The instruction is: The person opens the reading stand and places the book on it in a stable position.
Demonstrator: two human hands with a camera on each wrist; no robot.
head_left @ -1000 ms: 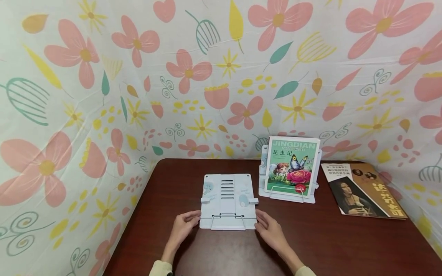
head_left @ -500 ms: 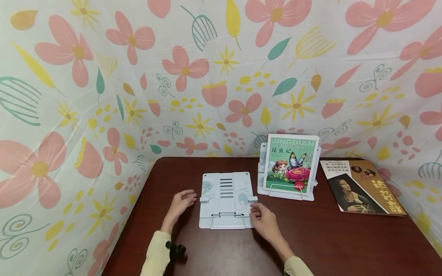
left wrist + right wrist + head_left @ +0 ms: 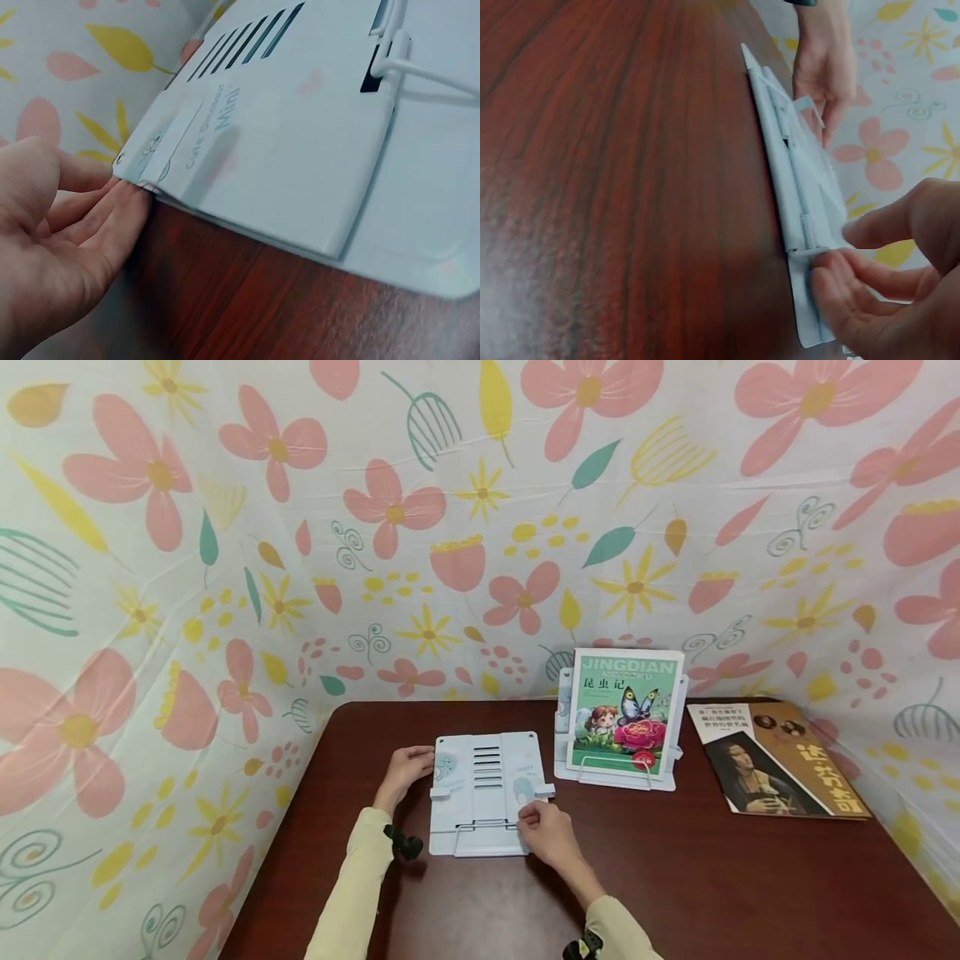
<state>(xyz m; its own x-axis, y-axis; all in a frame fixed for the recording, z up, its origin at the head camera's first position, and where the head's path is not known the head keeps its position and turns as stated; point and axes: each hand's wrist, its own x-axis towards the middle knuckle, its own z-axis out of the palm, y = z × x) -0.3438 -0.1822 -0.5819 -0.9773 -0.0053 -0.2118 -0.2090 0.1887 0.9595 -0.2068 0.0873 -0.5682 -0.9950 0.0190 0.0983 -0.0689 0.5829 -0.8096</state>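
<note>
A white book stand (image 3: 487,793) with slots and pale cartoon prints lies folded flat on the table in the head view. My left hand (image 3: 408,770) is at its upper left edge. In the left wrist view the fingers of this hand (image 3: 67,240) reach to the stand's side edge, thumb (image 3: 82,172) near the corner hole. Over the stand's lower right part is my right hand (image 3: 549,835), its fingers bent. The right wrist view has this hand's fingertips (image 3: 836,274) right at the wire holder's end (image 3: 808,253), with the thumb raised apart from them.
Behind to the right, a second stand (image 3: 562,768) props up a green children's book (image 3: 626,714). A brown and white picture book (image 3: 780,760) lies at the table's right. The floral curtain (image 3: 480,527) hangs behind the dark wooden table (image 3: 675,877).
Both hands have left the stand's lower corners. My left hand has moved up along the left edge; my right hand has moved up and inward over the panel. The stand still lies folded.
</note>
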